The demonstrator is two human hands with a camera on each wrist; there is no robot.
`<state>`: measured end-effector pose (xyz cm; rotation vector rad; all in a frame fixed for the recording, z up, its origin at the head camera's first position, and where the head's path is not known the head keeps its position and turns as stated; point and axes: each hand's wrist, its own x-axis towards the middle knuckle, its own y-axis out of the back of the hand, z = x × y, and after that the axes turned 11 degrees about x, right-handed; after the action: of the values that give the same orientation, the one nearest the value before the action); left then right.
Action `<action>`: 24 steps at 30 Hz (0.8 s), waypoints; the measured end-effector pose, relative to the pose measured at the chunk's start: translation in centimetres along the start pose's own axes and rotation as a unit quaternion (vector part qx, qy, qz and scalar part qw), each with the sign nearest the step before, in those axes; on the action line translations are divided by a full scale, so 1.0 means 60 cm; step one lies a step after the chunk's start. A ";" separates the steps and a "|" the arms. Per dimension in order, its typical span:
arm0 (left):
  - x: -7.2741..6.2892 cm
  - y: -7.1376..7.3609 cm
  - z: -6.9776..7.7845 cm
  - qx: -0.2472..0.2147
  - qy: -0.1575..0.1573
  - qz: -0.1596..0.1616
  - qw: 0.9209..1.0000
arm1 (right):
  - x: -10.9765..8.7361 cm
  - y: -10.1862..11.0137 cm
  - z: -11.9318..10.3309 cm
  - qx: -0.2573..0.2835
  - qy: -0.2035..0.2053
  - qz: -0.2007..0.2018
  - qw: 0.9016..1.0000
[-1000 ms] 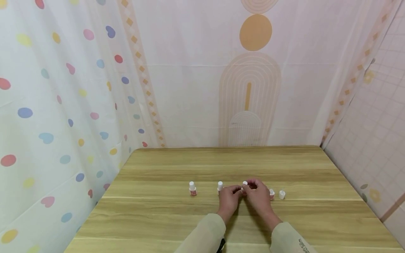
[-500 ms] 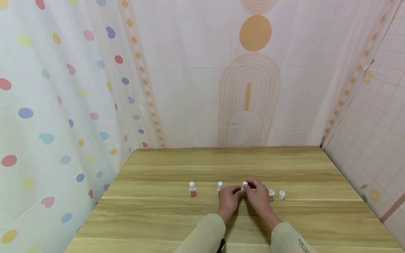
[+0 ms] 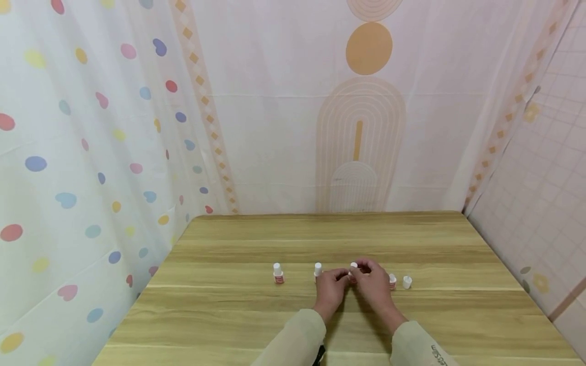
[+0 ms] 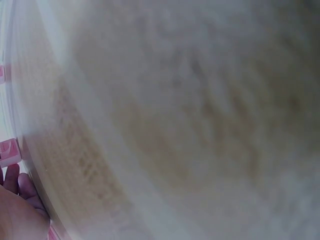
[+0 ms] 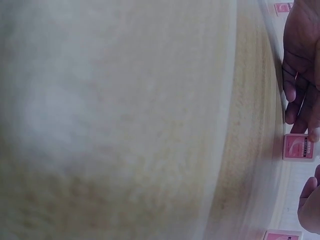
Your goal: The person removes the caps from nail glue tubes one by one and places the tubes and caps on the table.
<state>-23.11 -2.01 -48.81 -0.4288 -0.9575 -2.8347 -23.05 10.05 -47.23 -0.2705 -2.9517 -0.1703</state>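
Wood-grain tbl point(image 3: 220, 315) runs well past the work to its far edge, w/ pale patterned curtain point(image 3: 274, 127) behind & spotted curtain point(image 3: 123, 244) along L side. Both side edges lie well out from the hands. Third bottle from L point(image 5: 298, 146) stands upright on tbl btwn the hands: L hand point(image 3: 330, 290) pinches its side, thumb + fingers nearly closed; R hand point(image 3: 376, 290) has fingers curled rnd its top. First bottle point(image 3: 279, 275) well off to L; second bottle point(image 3: 318, 267) partly hidden by L hand; fourth bottle point(image 3: 392, 282) just beside R hand, white cap point(image 3: 407, 282) next to it
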 end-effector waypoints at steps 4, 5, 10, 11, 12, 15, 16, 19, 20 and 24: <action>0.000 0.001 0.001 -0.001 -0.001 -0.003 1.000 | 0.001 -0.001 0.000 -0.006 0.010 0.003 1.000; 0.000 0.001 0.001 -0.001 0.000 -0.004 1.000 | 0.001 -0.001 0.000 -0.009 0.016 0.003 1.000; 0.000 0.001 0.001 -0.010 0.007 -0.009 1.000 | 0.000 0.000 0.001 -0.022 0.030 -0.006 0.999; 0.000 0.001 0.001 -0.011 0.008 -0.010 1.000 | -0.001 0.000 0.001 -0.024 0.032 -0.008 0.999; 0.000 0.001 0.001 -0.012 0.005 -0.009 1.000 | 0.000 0.000 0.001 -0.024 0.031 -0.010 0.999; 0.001 0.001 0.001 -0.016 0.005 -0.010 1.000 | 0.000 -0.001 0.002 -0.021 0.030 -0.015 0.999; 0.001 0.000 0.000 -0.015 0.005 -0.010 1.000 | -0.001 -0.001 0.002 -0.021 0.029 -0.015 0.999; 0.001 -0.001 -0.001 -0.011 0.005 -0.009 1.000 | -0.001 -0.001 0.002 -0.017 0.018 -0.014 1.000; 0.001 -0.001 -0.001 -0.011 0.006 -0.009 1.000 | -0.001 -0.001 0.002 -0.018 0.015 -0.012 1.000; 0.002 -0.001 -0.002 -0.008 0.010 -0.007 1.000 | 0.000 0.000 -0.001 -0.019 0.004 -0.007 1.000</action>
<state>-23.28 -2.01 -48.88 -0.3970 -0.9374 -2.8551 -23.05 10.07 -47.19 -0.2553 -2.9460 -0.2296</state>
